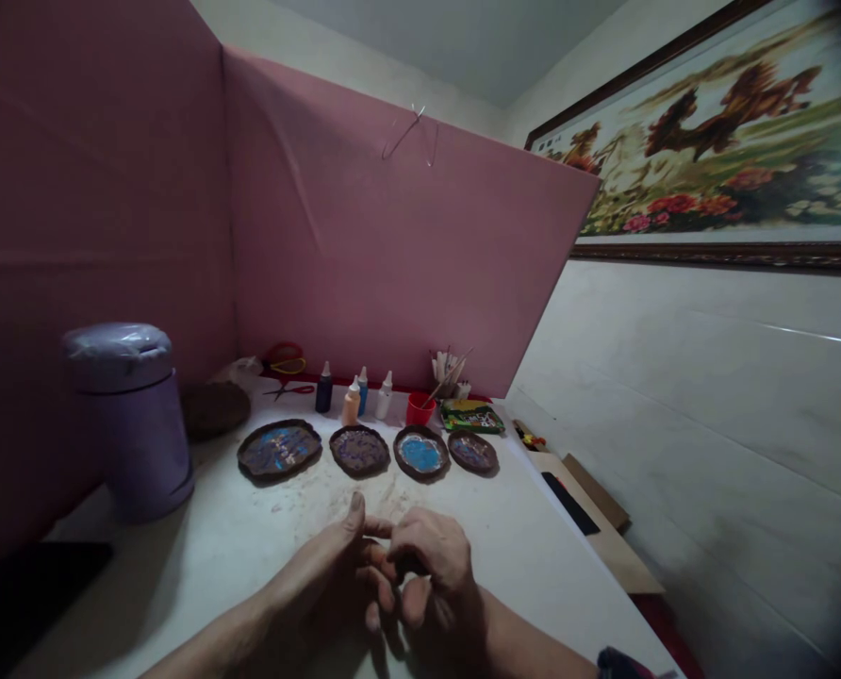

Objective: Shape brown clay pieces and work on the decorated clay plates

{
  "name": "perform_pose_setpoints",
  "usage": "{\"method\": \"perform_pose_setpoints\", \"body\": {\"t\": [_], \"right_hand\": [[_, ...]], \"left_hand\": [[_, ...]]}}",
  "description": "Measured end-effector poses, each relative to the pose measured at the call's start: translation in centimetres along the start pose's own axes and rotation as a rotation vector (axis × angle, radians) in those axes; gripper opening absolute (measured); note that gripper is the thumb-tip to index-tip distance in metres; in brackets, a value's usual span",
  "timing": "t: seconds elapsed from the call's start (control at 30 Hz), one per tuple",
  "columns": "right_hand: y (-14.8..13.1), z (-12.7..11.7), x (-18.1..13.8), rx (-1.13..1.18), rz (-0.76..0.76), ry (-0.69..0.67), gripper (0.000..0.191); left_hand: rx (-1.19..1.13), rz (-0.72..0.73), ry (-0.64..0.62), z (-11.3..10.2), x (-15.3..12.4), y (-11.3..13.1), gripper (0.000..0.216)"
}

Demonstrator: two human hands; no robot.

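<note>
both hands meet low on the white tabletop (265, 538), the left hand (336, 575) with fingers loosely curled and one finger raised, the right hand (431, 566) bent over and pressed against the left's fingertips; whether something small is pinched between them i cannot tell, since nothing shows in the gap.

head view, taking the red plastic cup (419, 408) as landmark: four dark round clay dishes with painted centres lie in a row just nearer than the cup, straight ahead of the hands and well apart from them, the row running left to right. the blue-centred dish (421, 454) sits right under the cup and is closest to the right hand; the largest dish (279, 448) ends the row at far left. four small paint bottles (354, 396) stand just left of the cup, a green packet (471, 416) just right. a lilac lidded plastic bin (134, 415) stands far left.
</note>
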State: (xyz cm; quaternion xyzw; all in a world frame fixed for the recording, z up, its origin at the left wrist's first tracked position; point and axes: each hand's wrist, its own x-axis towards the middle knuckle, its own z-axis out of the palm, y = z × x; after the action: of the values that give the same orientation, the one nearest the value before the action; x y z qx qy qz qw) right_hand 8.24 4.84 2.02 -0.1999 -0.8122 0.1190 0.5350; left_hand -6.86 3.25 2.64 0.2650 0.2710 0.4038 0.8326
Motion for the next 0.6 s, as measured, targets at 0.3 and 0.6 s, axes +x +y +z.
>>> {"method": "perform_pose_setpoints", "body": {"t": [0.3,0.6], "right_hand": [[-1.5,-0.1,2.2,-0.194,-0.343,-0.385,0.057],[-1.6,0.1,1.6,-0.383,-0.393,-0.365,0.039]], "left_hand": [[-0.586,-0.161,-0.089,1.4,-1.3,1.8,0.039],[0.081,0.021,0.344,0.6,-0.3,1.2,0.049]]}}
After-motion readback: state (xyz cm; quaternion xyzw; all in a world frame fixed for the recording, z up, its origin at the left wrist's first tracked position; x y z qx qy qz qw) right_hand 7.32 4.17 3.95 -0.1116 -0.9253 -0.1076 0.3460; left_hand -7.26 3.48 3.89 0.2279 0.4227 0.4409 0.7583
